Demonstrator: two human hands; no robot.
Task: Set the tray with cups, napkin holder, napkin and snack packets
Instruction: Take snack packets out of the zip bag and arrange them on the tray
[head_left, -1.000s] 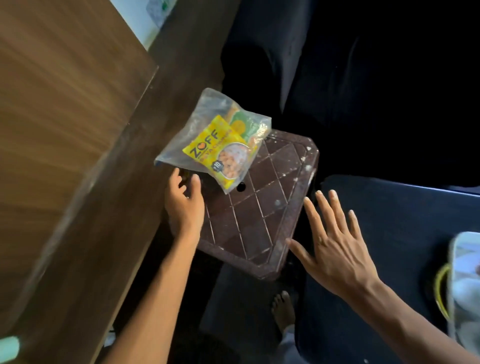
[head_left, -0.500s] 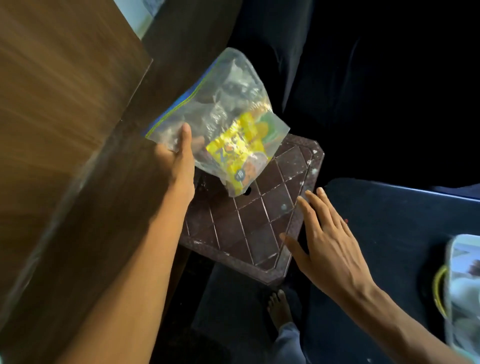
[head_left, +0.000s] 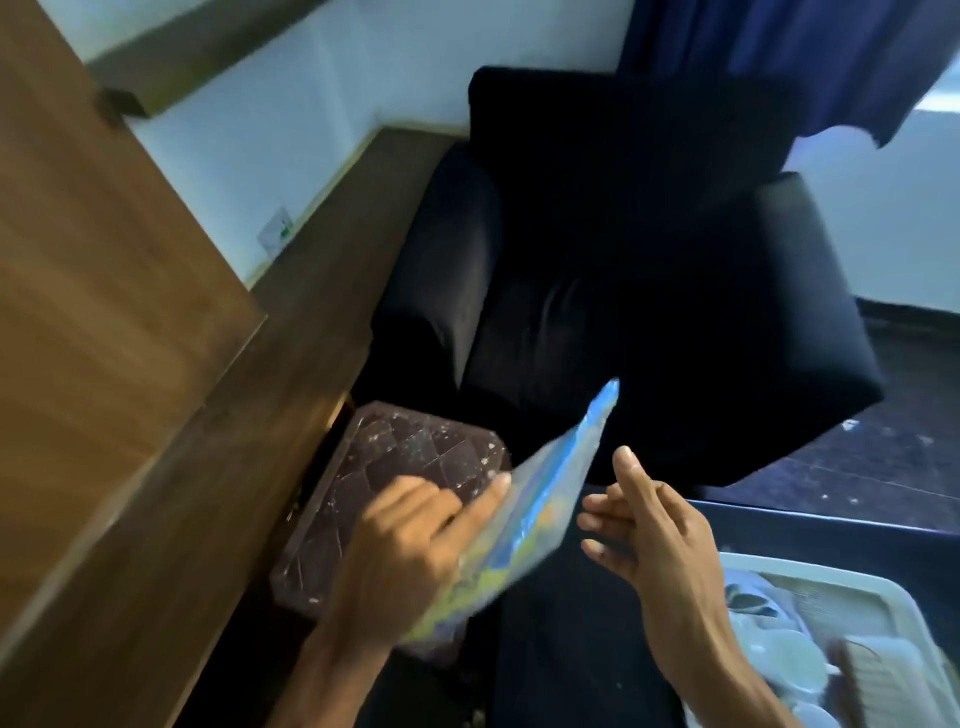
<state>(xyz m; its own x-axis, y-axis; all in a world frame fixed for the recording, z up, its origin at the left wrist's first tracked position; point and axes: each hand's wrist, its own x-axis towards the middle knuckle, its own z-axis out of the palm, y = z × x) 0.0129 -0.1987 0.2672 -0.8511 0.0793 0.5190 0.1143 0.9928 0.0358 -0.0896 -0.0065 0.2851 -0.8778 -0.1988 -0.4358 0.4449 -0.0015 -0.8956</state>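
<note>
Head view: the left hand (head_left: 400, 551) pinches a clear, crinkly plastic bag of snack packets (head_left: 535, 514), edge-on between both hands. Just right of it, the right hand (head_left: 654, 525) is empty, fingers loosely curled. Under the left fingers sits a brown patterned stool (head_left: 410, 452); a pale tray (head_left: 852, 587) lies beyond the right wrist.

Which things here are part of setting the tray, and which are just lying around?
Part of the job: snack bag gripped in the left hand; open right hand beside it; tray with white cups.

Just there: brown stool, black armchair, blue curtain, wooden panel.
</note>
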